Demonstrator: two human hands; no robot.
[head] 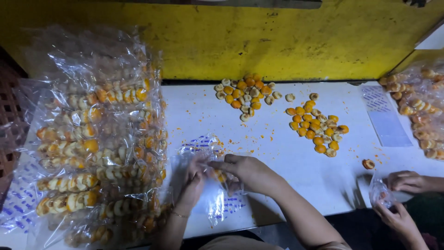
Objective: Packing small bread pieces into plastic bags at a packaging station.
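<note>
We find the right hand (247,172) at lower centre of the frame, fingers drawn together and reaching leftward into the mouth of a clear plastic bag (210,185), where orange pieces (218,176) show at the fingertips; whether they are pinched we cannot tell. The left hand (193,183) lies just left of it, fingers curled on the bag's film and holding it. A thin bangle (178,215) sits on that wrist. The bag is transparent with blue print along its upper edge and lower part, and it lies on the white table (277,153).

Outward, toward upper centre, we note two loose heaps of small round sweets: one heap (245,95) close to the yellow back wall (277,41), a second heap (317,126) to its right (both mix orange and pale pieces). Orange crumbs are scattered between them and the hands. A single piece (368,164) lies apart at right.

The left third of the frame is taken by a pile of filled bags (97,139), each clear and holding a row of the sweets. A further stack of filled packets (418,106) sits at the right edge. Beside it lies a flat empty bag (386,118), rectangular, with blue print at its top.

At lower right, another person's hands (404,199) hold a small clear bag (380,192).
</note>
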